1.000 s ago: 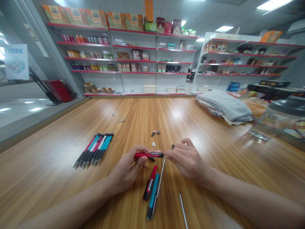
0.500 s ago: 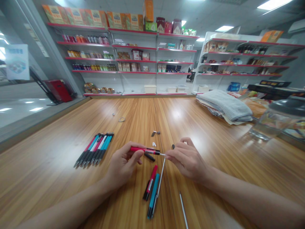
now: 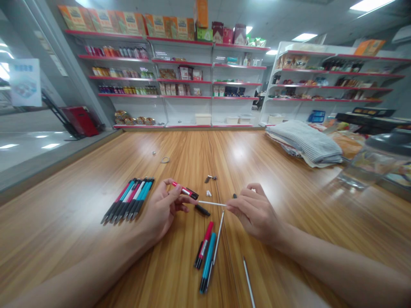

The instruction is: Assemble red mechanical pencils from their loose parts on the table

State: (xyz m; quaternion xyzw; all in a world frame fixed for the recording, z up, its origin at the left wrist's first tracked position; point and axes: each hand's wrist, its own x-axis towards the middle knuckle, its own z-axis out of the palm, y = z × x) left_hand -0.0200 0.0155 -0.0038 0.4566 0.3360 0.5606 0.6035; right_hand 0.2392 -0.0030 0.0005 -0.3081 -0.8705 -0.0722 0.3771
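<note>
My left hand (image 3: 162,209) is closed on a red pen barrel (image 3: 184,190), held a little above the wooden table (image 3: 96,239). A thin white refill (image 3: 212,203) sticks out of the barrel's end, and my right hand (image 3: 253,214) pinches its far tip. A black pen piece (image 3: 202,210) lies on the table just under the barrel. Right in front of my hands lie a red pen (image 3: 203,244), a blue pen (image 3: 207,262) and a loose refill (image 3: 218,233).
A row of several red and blue pens (image 3: 128,205) lies to the left. Small pen parts (image 3: 210,178) and a ring (image 3: 165,160) sit farther back, another refill (image 3: 248,282) near me. Folded cloths (image 3: 305,143) and a lidded jar (image 3: 375,160) stand at the right. Store shelves (image 3: 180,81) line the back.
My left hand has drawn the red barrel up and to the left while my right hand kept the refill's tip, so the white refill now shows between them.
</note>
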